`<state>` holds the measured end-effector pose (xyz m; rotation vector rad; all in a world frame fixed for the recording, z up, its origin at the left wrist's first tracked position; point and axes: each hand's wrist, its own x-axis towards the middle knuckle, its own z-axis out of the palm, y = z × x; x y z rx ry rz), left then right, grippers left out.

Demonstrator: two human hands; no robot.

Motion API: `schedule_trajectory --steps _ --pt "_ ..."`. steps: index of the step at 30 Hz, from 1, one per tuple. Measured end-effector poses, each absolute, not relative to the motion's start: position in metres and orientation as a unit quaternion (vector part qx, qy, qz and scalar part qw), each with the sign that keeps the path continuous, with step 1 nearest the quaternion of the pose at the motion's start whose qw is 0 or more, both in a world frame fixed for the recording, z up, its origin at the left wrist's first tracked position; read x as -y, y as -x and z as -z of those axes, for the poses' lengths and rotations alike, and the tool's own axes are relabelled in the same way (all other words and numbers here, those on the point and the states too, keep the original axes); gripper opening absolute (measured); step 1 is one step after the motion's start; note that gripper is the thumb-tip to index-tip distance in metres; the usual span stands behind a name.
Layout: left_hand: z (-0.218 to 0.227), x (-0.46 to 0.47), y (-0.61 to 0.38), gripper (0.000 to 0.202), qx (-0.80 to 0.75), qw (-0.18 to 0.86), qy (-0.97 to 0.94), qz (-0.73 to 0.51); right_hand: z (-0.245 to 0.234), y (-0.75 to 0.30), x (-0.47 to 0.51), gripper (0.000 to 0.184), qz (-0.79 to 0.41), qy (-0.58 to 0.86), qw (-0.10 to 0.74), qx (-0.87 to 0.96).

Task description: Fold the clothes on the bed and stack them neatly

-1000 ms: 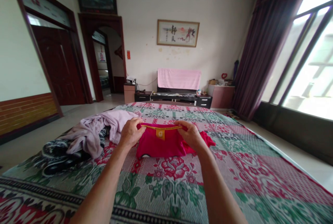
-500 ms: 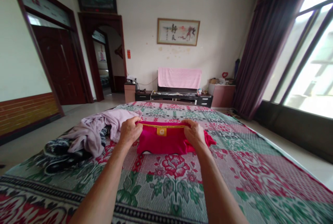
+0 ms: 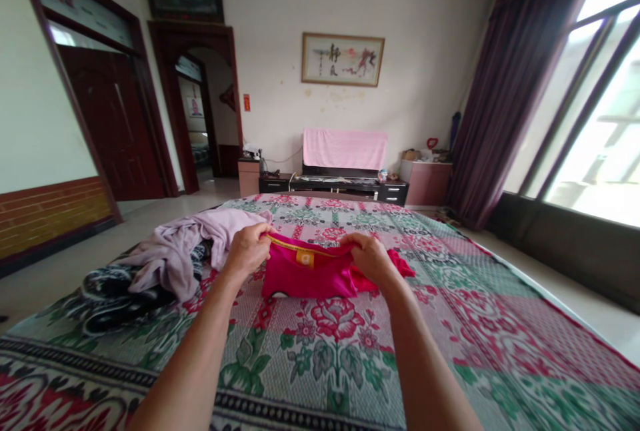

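Note:
A bright pink garment (image 3: 310, 276) with a yellow trim band and an orange label lies folded on the flowered bed cover (image 3: 340, 344). My left hand (image 3: 249, 250) pinches the left end of the trim band, fingers closed. My right hand (image 3: 369, 259) grips the right end of the same band, fingers closed. The band sags slightly between them. A bit of pink cloth sticks out to the right of my right hand.
A heap of pale lilac clothing (image 3: 185, 251) over dark patterned clothes (image 3: 110, 294) lies on the bed to the left. Beyond the bed stand a low dark cabinet (image 3: 340, 187) with a pink towel, a doorway at left, curtains and windows at right.
Both hands lifted the top edge of the pink garment a little, then my right hand came inward, so the stretched trim band now hangs slack and tilted.

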<state>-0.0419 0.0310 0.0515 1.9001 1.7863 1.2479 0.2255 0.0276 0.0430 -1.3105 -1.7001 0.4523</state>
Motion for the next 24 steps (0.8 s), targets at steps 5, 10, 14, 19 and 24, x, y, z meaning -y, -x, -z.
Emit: schedule_trajectory --steps 5,10,14,19,24 --pt "-0.064 -0.029 0.038 0.043 -0.524 0.27 -0.539 -0.602 -0.055 -0.223 -0.015 0.032 -0.29 0.449 0.405 0.742" --pt "-0.067 -0.028 0.038 0.037 -0.498 0.239 -0.542 -0.633 -0.049 -0.218 -0.011 0.029 -0.263 0.451 0.3 0.799" --pt "-0.059 -0.027 0.039 0.042 -0.512 0.092 -0.711 -0.474 -0.04 -0.211 -0.023 0.016 -0.15 0.499 0.391 0.758" --pt "-0.059 -0.022 0.031 0.02 -0.524 0.122 -0.75 -0.385 -0.042 -0.206 -0.032 0.03 -0.187 0.456 0.556 0.67" --pt "-0.073 -0.011 0.016 0.044 -0.419 0.368 -0.674 -0.485 -0.046 -0.192 -0.025 0.024 -0.228 0.445 0.536 0.68"
